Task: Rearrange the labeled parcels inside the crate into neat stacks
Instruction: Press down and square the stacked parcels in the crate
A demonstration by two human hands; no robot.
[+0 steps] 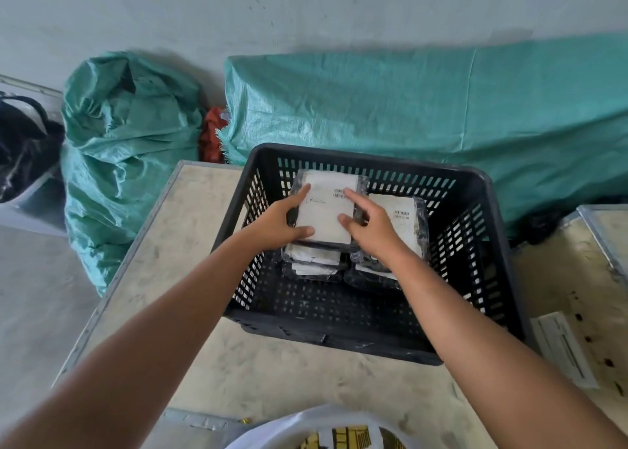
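Observation:
A black slotted crate (489, 244) stands on a worn table. Inside it are two stacks of black-wrapped parcels with white labels. The top parcel (326, 207) of the left stack is held from both sides: my left hand (282, 224) grips its left edge with the thumb at its near corner, and my right hand (370, 224) presses its right edge with fingers spread on the label. The right stack (404, 217) lies close beside it, partly hidden under my right wrist. Lower parcels (312, 261) of the left stack stick out unevenly toward me.
Green woven sacks (129, 149) (407, 108) lie behind the table against the wall. A dark bag in a grey bin (23, 149) is at far left. A second table (598, 278) with a white strip (560, 350) stands to the right. A white bag (326, 431) sits at the near edge.

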